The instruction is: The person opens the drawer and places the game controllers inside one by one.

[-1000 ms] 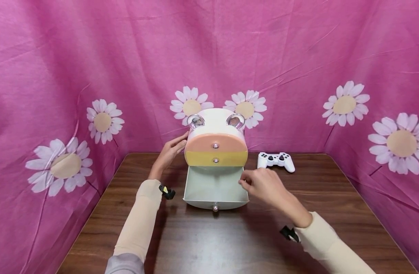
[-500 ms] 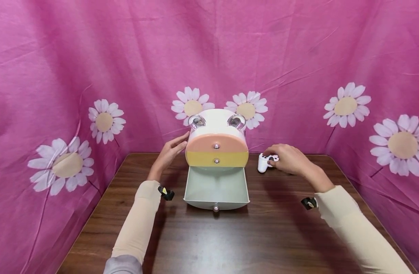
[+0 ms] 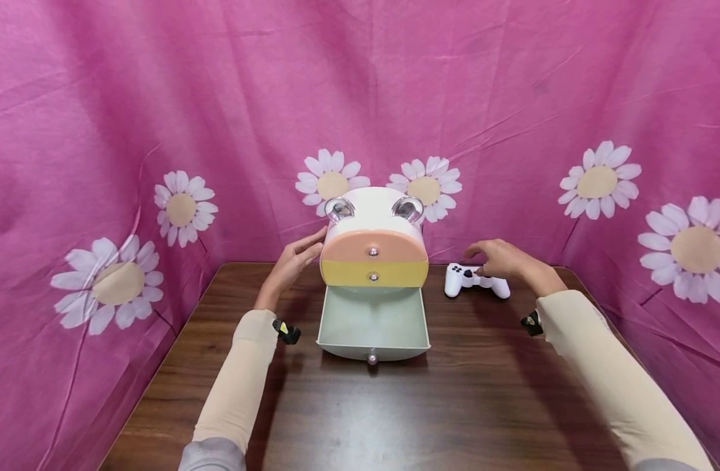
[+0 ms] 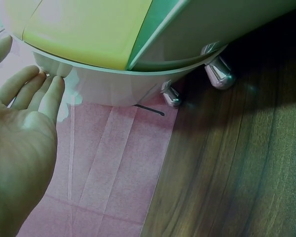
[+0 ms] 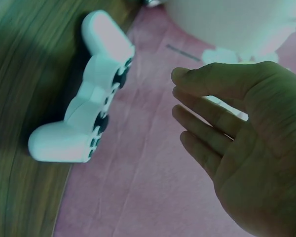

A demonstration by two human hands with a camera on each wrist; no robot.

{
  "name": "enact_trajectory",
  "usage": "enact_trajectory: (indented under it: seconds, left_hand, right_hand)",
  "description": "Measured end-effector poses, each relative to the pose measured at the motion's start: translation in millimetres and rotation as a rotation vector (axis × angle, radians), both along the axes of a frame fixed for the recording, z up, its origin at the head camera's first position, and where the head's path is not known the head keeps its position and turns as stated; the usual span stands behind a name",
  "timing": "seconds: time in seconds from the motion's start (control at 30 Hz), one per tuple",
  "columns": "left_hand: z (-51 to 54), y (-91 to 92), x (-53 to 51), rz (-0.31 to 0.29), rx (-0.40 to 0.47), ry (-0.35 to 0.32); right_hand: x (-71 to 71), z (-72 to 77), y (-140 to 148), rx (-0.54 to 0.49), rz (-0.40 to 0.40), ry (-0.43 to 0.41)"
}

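The left hand [image 3: 290, 268], fingers extended and gripping nothing, rests fingertips against the rounded white plastic 3-drawer cabinet [image 3: 374, 261]. The right hand [image 3: 503, 257], fingers loosely extended, empty, hovers just beside the white plastic game controller [image 5: 86, 96].

A narrow gap runs between cabinet [image 3: 373, 210] and controller [image 3: 468, 281].

Hot pink fabric [image 3: 360, 78] hanging on the left, right and far sides, big white daisies [image 3: 597, 181] lower down, plus a dark wood table [image 3: 465, 405] with soft glare [image 3: 368, 422] near centre.
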State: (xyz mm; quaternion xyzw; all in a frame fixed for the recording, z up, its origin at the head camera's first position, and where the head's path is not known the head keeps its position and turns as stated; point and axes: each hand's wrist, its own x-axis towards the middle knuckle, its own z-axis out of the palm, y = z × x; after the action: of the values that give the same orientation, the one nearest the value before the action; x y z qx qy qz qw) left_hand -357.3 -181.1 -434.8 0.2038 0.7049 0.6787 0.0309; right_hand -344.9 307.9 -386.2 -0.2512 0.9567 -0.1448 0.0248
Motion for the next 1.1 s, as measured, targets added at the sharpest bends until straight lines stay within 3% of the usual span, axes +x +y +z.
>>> enact_trajectory:
  seconds: [0.6,0.73,0.9,1.1]
  left_hand:
    - [-1.0,-0.4,-0.4,0.008,-0.034,0.022]
    - [-0.7,-0.6,0.4,-0.001,-0.024,0.015]
    - [0.8,-0.9,0.4,-0.002,-0.023,0.013]
    - [1.7,-1.1,0.7,-0.009,-0.021,0.011]
  right_hand:
    - [-40.4,-36.4,10.6,0.053,-0.075,-0.16]
    - [-42.1,-42.9,11.5,0.061,-0.085,-0.187]
    - [-42.3,-52.3,11.8,0.057,-0.055,-0.162]
    - [-42.0,-63.0,9.8,0.072,-0.088,-0.173]
